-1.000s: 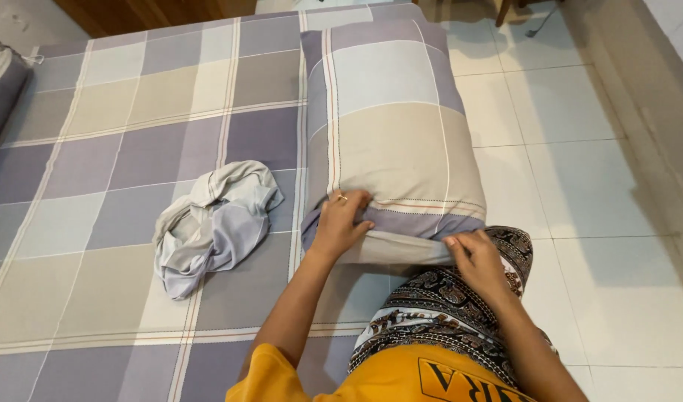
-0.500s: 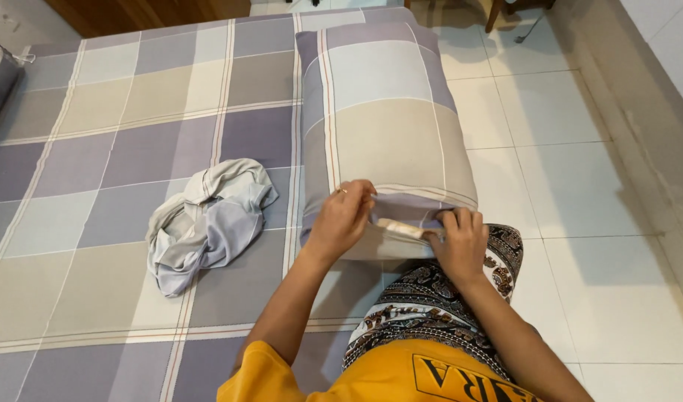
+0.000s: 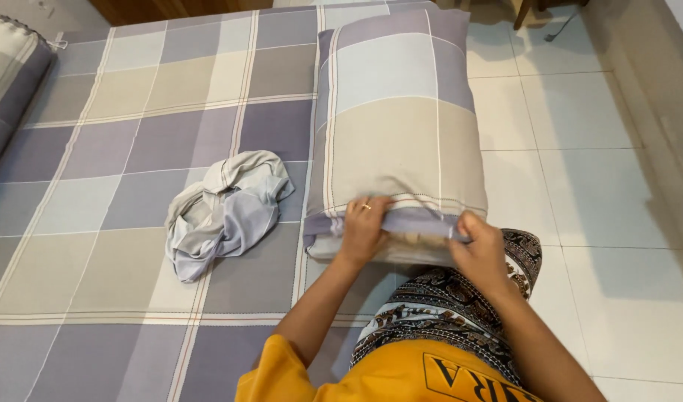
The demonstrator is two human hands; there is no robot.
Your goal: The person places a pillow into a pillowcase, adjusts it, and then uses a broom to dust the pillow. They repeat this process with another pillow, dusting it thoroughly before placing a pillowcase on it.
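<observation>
- My left hand [image 3: 365,227] grips the open end of the pillowcase, fingers curled over the lilac hem, thumb underneath as far as I can tell.
- My right hand [image 3: 477,249] pinches the same hem further to the right; both hands are clamped on fabric, set apart along the opening.
- Between them a strip of the beige inner pillow [image 3: 419,240] shows at the mouth of the case.
- Judgement: to do this well, keep both grips on the hem only, pull evenly toward me, and keep the hem taut so the filling does not bunch at one corner.
- The checked pillow [image 3: 397,126] lies flat on the bed's right edge, touching my lap at its near end.
- Its long axis runs away from me, tilted slightly left at the far end; the open end points toward me, the closed end toward the head of the bed.
- Left of it, apart, a crumpled grey cloth [image 3: 226,212] lies on the checked bedsheet [image 3: 96,149].
- Tiled floor [image 3: 594,164] to the right.
</observation>
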